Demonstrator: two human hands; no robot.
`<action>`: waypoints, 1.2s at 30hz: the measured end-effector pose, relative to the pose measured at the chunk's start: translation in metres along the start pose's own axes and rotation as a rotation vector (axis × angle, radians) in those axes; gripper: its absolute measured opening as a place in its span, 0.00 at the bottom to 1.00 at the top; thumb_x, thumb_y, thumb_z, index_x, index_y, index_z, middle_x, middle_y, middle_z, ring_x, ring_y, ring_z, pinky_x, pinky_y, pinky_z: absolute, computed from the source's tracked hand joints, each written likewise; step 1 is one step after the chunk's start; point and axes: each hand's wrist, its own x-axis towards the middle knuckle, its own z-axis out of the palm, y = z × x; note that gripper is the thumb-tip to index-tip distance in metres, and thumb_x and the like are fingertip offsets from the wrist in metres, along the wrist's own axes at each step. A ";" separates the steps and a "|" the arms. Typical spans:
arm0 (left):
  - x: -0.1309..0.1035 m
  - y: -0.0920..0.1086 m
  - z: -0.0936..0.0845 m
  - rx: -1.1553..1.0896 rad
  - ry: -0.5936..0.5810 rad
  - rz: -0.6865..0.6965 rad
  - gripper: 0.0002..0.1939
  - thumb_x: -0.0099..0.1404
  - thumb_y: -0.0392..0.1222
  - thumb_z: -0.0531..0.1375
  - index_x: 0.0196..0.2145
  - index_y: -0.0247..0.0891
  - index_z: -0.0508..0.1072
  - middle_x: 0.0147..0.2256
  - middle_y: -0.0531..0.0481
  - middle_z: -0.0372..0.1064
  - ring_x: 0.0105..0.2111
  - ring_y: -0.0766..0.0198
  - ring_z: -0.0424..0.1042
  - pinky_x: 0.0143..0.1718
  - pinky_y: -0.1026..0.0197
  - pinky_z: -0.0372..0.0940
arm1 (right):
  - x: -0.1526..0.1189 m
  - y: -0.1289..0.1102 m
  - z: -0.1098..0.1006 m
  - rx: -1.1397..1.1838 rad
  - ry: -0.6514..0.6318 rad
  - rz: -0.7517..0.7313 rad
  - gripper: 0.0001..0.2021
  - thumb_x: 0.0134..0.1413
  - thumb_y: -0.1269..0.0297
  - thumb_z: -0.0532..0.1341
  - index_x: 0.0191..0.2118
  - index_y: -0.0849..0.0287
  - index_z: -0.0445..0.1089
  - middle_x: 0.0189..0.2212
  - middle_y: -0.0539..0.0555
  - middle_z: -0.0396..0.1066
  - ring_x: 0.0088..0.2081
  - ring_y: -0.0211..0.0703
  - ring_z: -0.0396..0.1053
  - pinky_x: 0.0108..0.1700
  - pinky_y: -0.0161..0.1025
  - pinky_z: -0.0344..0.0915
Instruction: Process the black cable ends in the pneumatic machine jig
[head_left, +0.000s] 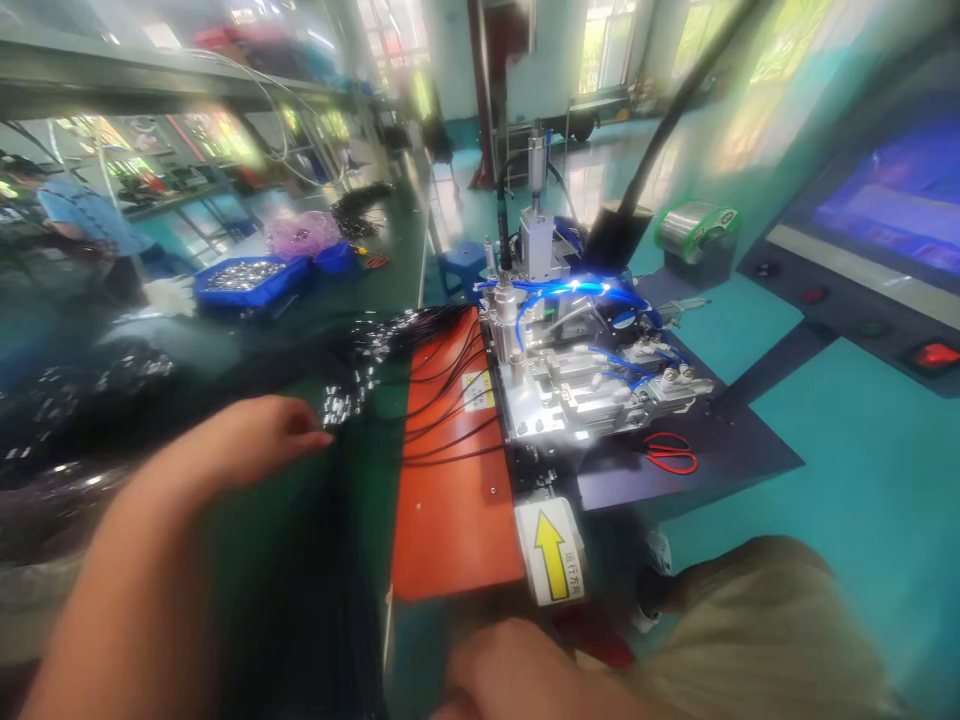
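My left hand [274,438] reaches over the heap of black cables [247,370] on the left, its fingers curled together. Bright metal cable ends [345,395] glint just beyond its fingertips; whether a cable is in its grasp is blurred. At the bottom edge, my right hand [514,665] is closed just below the orange board [450,540], and what its fingers hold, if anything, is hidden. Several black cables [454,455] lie across that board, their right ends running into the metal machine [555,390] with blue air tubes.
Red-handled scissors [671,455] lie on the dark plate right of the machine. Behind stands a solder wire spool [694,232]; a screen [892,190] is at the right. A blue tray [255,290] holds small metal parts. A person [94,220] is at the far left.
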 end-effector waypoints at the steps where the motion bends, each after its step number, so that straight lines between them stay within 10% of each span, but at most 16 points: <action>1: 0.009 -0.006 0.006 -0.009 -0.105 -0.017 0.26 0.63 0.61 0.54 0.32 0.31 0.76 0.22 0.55 0.68 0.23 0.68 0.66 0.30 0.67 0.55 | 0.004 -0.001 0.002 -0.037 -0.043 -0.025 0.12 0.49 0.60 0.69 0.21 0.57 0.70 0.13 0.47 0.67 0.14 0.39 0.65 0.15 0.35 0.43; 10: 0.050 -0.017 0.053 -0.150 -0.401 -0.123 0.19 0.50 0.51 0.65 0.13 0.37 0.66 0.17 0.45 0.69 0.17 0.61 0.67 0.22 0.62 0.60 | 0.010 -0.014 -0.035 0.008 -0.244 0.076 0.08 0.59 0.61 0.62 0.36 0.58 0.76 0.34 0.53 0.78 0.33 0.44 0.76 0.25 0.33 0.57; 18: 0.034 -0.031 0.030 -0.254 -0.269 -0.120 0.11 0.54 0.46 0.62 0.22 0.37 0.70 0.18 0.47 0.70 0.18 0.59 0.70 0.18 0.64 0.60 | 0.008 -0.012 -0.041 0.261 -0.036 0.089 0.07 0.60 0.66 0.60 0.39 0.58 0.75 0.36 0.53 0.75 0.40 0.44 0.73 0.41 0.32 0.64; 25: 0.025 -0.004 0.014 -1.198 -0.023 -0.014 0.25 0.49 0.48 0.71 0.44 0.37 0.71 0.24 0.54 0.68 0.19 0.70 0.66 0.17 0.72 0.59 | 0.030 -0.019 -0.021 0.925 0.087 0.079 0.34 0.54 0.54 0.69 0.63 0.61 0.60 0.52 0.62 0.70 0.50 0.48 0.70 0.51 0.40 0.68; 29: 0.033 0.011 0.022 -1.157 -0.043 0.007 0.22 0.53 0.53 0.69 0.38 0.35 0.73 0.26 0.51 0.70 0.22 0.68 0.69 0.22 0.67 0.66 | 0.036 -0.011 -0.022 1.454 -0.011 0.164 0.29 0.54 0.53 0.69 0.55 0.64 0.62 0.39 0.58 0.74 0.31 0.42 0.75 0.32 0.37 0.73; 33: 0.008 0.063 0.029 -0.647 0.334 0.285 0.17 0.62 0.54 0.63 0.39 0.38 0.77 0.29 0.50 0.69 0.28 0.63 0.71 0.30 0.62 0.68 | 0.016 0.009 -0.044 1.649 0.047 0.260 0.25 0.55 0.57 0.68 0.53 0.63 0.62 0.34 0.54 0.72 0.21 0.36 0.70 0.18 0.32 0.69; 36: -0.027 0.123 0.040 -0.579 0.241 0.807 0.14 0.70 0.46 0.55 0.50 0.44 0.73 0.47 0.47 0.70 0.47 0.60 0.70 0.51 0.58 0.65 | -0.010 0.029 -0.063 1.731 0.090 0.275 0.19 0.65 0.53 0.59 0.49 0.66 0.67 0.33 0.57 0.72 0.24 0.38 0.71 0.19 0.32 0.71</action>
